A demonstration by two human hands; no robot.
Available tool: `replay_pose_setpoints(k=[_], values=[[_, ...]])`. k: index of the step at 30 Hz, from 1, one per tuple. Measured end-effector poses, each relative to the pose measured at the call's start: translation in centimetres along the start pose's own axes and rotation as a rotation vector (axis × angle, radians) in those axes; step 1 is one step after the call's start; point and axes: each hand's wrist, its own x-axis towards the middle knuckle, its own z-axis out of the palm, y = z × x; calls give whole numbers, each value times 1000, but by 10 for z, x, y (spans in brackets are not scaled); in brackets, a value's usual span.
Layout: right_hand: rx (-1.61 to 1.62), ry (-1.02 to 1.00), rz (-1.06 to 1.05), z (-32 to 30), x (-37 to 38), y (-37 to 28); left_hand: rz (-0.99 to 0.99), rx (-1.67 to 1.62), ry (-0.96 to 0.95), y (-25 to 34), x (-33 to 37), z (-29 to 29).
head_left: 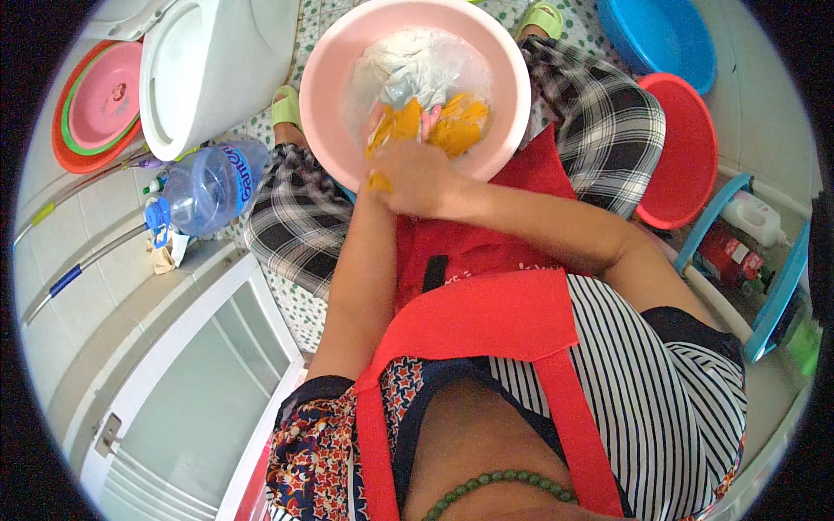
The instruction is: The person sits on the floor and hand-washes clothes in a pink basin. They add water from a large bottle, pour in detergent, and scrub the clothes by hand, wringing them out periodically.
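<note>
A pale pink basin (512,95) of cloudy, sudsy water stands between my knees. Over its near rim my two hands are pressed together on a wet yellow cloth (459,126). My right hand (423,178) crosses in front, slightly blurred, closed on the cloth. Mostly hidden behind it, my left hand (375,162) is also closed round the cloth; a bit of yellow sticks out near its wrist. Pinkish fingertips show among the yellow folds. Beyond them, a white cloth (413,61) lies bunched in the water at the basin's far side.
At right are a blue basin (665,43), a red basin (682,156) and a blue-edged rack (695,230) with bottles. Left stand a toilet (221,69), stacked basins (95,108) and a large clear bottle (204,187). A white-framed door (191,391) is lower left.
</note>
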Motion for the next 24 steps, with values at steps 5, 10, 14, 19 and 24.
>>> replay_pose_setpoints(k=[5, 10, 14, 19, 24], values=[[-46, -120, 256, 31, 20, 70, 563, 786, 150, -7, 23, -61], [342, 329, 681, 2, 41, 91, 335, 282, 252, -17, 22, 10], [305, 78, 325, -5, 17, 10, 323, 619, -101, 38, 20, -80], [161, 81, 457, -4, 29, 54, 447, 263, 384, -15, 19, -9], [197, 277, 671, 8, 50, 117, 573, 267, 410, 5, 18, 1]])
